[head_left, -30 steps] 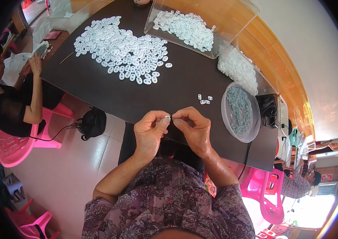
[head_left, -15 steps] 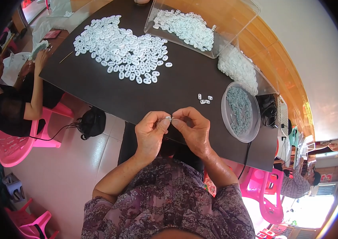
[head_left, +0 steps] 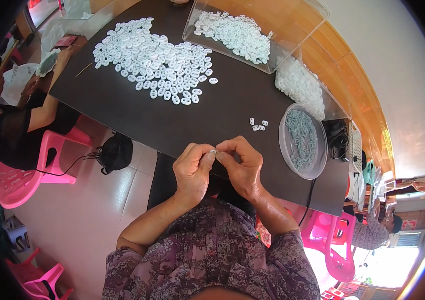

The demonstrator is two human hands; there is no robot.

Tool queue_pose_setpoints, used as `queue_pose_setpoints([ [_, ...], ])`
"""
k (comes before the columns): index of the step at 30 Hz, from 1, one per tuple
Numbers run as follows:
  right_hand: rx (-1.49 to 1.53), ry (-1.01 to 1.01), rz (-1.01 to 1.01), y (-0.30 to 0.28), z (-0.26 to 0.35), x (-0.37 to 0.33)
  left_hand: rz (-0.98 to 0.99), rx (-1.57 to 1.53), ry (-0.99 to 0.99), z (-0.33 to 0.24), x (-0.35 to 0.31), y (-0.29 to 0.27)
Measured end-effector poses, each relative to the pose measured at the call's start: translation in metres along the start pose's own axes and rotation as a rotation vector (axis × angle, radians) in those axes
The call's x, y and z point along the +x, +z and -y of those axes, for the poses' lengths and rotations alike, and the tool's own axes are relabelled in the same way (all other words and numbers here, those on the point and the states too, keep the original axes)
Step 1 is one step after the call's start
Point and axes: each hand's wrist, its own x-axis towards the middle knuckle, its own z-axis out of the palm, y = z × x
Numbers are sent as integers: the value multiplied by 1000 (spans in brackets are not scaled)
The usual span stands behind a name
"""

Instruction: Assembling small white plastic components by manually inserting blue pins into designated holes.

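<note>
Both of my hands meet just past the table's near edge, fingertips almost touching. My left hand (head_left: 192, 172) is closed, its thumb and forefinger pinching a small white piece (head_left: 213, 151). Close against that piece, my right hand (head_left: 242, 165) is pinched as well; whatever lies between its fingertips is too small to make out. A few small white two-holed pieces (head_left: 258, 125) lie on the table beyond my right hand. To their right stands a round clear bowl (head_left: 282, 150) holding a heap of small grey-green parts (head_left: 300, 140).
A large pile of white oval two-holed pieces (head_left: 155, 57) covers the dark table's (head_left: 172, 127) far left, beside a thin stick (head_left: 83, 70). Behind are a clear bin (head_left: 292, 30) of white pieces and a bulging clear bag (head_left: 300, 87). Another person (head_left: 17, 125) sits at left on a pink chair (head_left: 17, 182).
My fingers have shifted slightly around the small white piece, and less of it shows. At the left, the other person's hand has moved up, away from the grey-green bundle.
</note>
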Motion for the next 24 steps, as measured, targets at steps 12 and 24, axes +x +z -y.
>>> queue_pose_setpoints([
  [12,47,-15,-27,3,-5,2,-20,-258,-195,-2,3,-2],
  [24,-165,-207,-44,11,-10,9,-75,-10,13,0,5,1],
])
